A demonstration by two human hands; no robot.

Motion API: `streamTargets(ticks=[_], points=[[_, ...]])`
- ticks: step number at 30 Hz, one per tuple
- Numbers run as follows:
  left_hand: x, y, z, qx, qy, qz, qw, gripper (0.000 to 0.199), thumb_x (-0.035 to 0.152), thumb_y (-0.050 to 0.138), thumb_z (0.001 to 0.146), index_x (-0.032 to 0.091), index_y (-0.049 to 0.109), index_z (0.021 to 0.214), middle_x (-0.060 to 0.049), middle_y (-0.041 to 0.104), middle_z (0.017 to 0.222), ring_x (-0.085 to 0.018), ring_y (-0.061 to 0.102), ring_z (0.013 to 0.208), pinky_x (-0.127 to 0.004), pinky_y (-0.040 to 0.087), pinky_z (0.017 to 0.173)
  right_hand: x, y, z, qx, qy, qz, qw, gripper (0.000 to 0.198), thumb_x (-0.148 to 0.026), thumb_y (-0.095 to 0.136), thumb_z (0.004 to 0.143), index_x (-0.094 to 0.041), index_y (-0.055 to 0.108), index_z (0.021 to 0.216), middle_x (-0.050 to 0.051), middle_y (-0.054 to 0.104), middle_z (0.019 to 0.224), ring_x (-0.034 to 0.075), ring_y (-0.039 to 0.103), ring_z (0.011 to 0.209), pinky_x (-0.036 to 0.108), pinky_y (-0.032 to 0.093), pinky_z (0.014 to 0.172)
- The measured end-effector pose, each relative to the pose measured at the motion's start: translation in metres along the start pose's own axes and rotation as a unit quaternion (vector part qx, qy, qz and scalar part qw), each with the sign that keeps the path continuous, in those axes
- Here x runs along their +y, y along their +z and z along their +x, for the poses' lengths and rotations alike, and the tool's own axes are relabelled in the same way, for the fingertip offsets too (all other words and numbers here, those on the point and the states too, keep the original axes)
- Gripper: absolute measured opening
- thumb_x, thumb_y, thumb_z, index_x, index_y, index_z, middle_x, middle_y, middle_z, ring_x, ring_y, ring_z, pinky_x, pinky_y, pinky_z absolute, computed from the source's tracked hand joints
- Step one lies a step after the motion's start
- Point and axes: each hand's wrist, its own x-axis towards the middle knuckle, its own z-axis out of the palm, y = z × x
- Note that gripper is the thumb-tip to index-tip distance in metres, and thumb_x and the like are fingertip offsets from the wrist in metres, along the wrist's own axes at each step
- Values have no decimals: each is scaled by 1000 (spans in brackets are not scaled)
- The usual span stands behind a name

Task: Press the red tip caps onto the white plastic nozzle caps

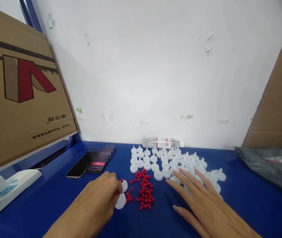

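My left hand (101, 193) is closed in a pinch at a small red cap, of which only a bit of red shows by the fingertips. It sits over a white spout lid (120, 201), and another white lid (124, 185) with a red cap (122, 180) on its spout lies just beyond. A loose heap of small red caps (146, 191) lies between my hands. My right hand (197, 198) is open, its fingers spread over the near side of a group of white spout lids (158, 175), partly hiding them. Whether its fingers touch those lids, I cannot tell.
A clear plastic bottle (165, 142) lies along the white wall (156, 72). Two phones (80, 166) rest on the blue table (56, 205) at left, near a power strip (9, 190). Cardboard (27, 125) stands at left; a grey plastic bag (267, 168) lies at right.
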Motion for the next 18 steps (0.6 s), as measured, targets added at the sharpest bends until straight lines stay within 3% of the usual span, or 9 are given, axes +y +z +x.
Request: streamTargets(ticks=[6, 11, 15, 18], points=[[-9, 7, 5, 4, -4, -28, 1000, 17, 19, 54, 95, 28, 68, 93, -2, 69, 96, -20, 64, 85, -32, 38, 70, 0, 0, 0, 0, -18, -13, 1000, 48, -50, 46, 104, -23, 58, 142, 9, 67, 139, 32, 67, 124, 53, 63, 91], [-12, 10, 9, -10, 3, -11, 1000, 28, 18, 54, 94, 33, 69, 112, -1, 69, 100, -21, 67, 91, -33, 40, 75, 1, 2, 0, -5, -14, -5, 1000, 49, -49, 48, 103, -23, 56, 144, 9, 67, 139, 32, 66, 124, 55, 61, 92], [6, 0, 7, 7, 26, 13, 1000, 28, 24, 50, 99, 36, 71, 113, -1, 65, 104, -19, 65, 80, -32, 40, 69, 1, 1, 2, -3, -14, 4, 1000, 46, -48, 48, 103, -25, 58, 141, 9, 69, 136, 31, 67, 123, 54, 60, 94], [28, -8, 6, -2, 41, 29, 999, 27, 22, 48, 99, 31, 74, 96, -2, 62, 109, -17, 61, 74, -32, 39, 64, 1, -1, 4, 4, -18, 9, 1000, 41, -45, 46, 104, -25, 61, 137, 8, 71, 132, 30, 69, 121, 53, 59, 94]])
